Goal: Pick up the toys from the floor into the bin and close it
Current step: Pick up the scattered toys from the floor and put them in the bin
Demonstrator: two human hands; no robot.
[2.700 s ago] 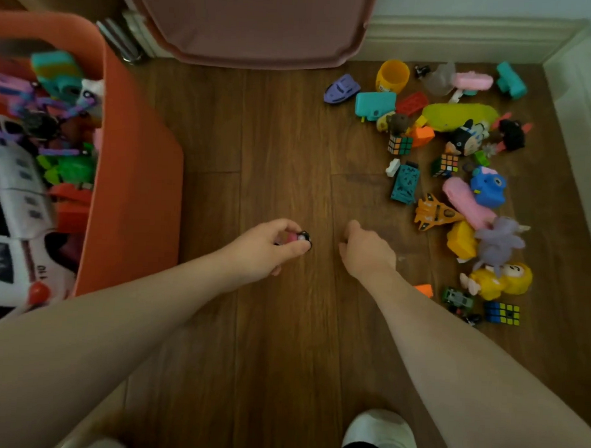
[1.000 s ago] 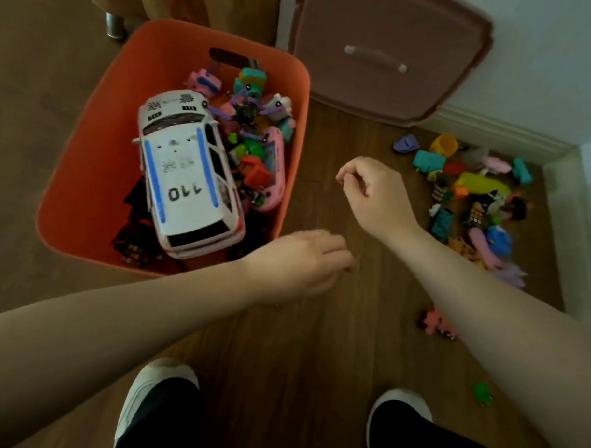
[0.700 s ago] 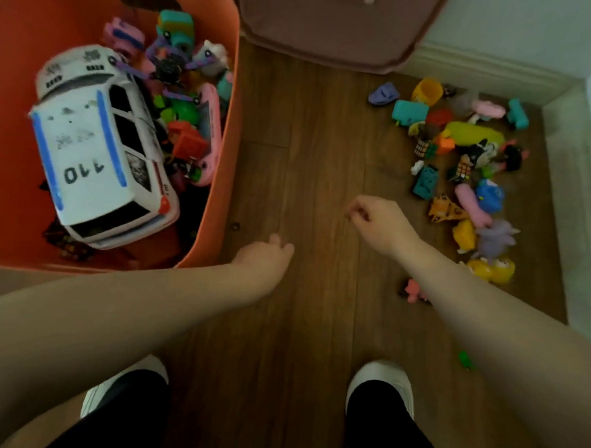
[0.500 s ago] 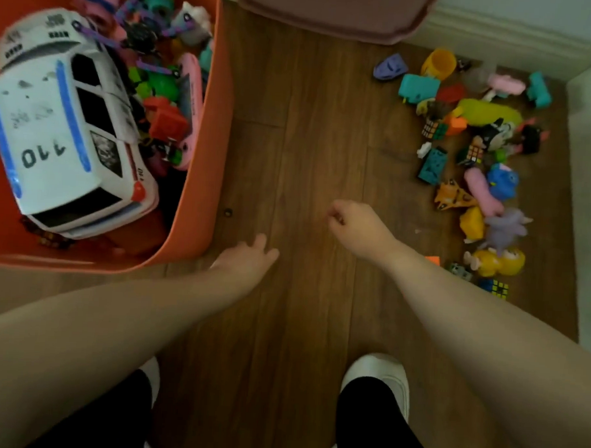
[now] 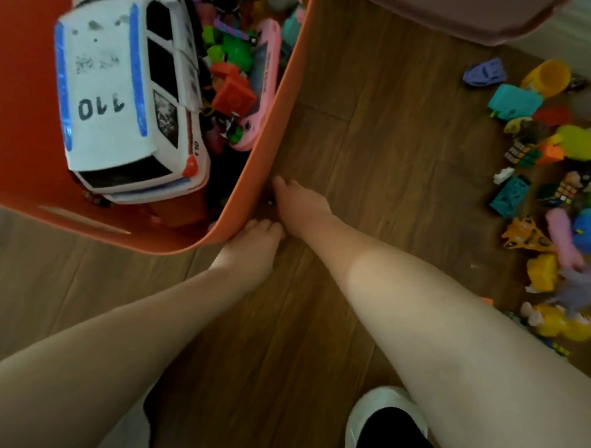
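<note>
While both hands reached beside the orange bin [image 5: 268, 127], the right hand [image 5: 298, 203] neared a tiny, light toy [image 5: 270, 202]; grips unclear.

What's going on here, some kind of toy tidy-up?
Yes. A person is clearing toys off a wooden floor into an orange bin, which already holds a big white police car and smaller toys. Both hands reach down beside the bin's near corner: the right hand stretches toward a tiny dark thing on the floor against the bin wall, and the left hand rests by the corner. A pile of toys waits on the right, and the bin is not closed.
</note>
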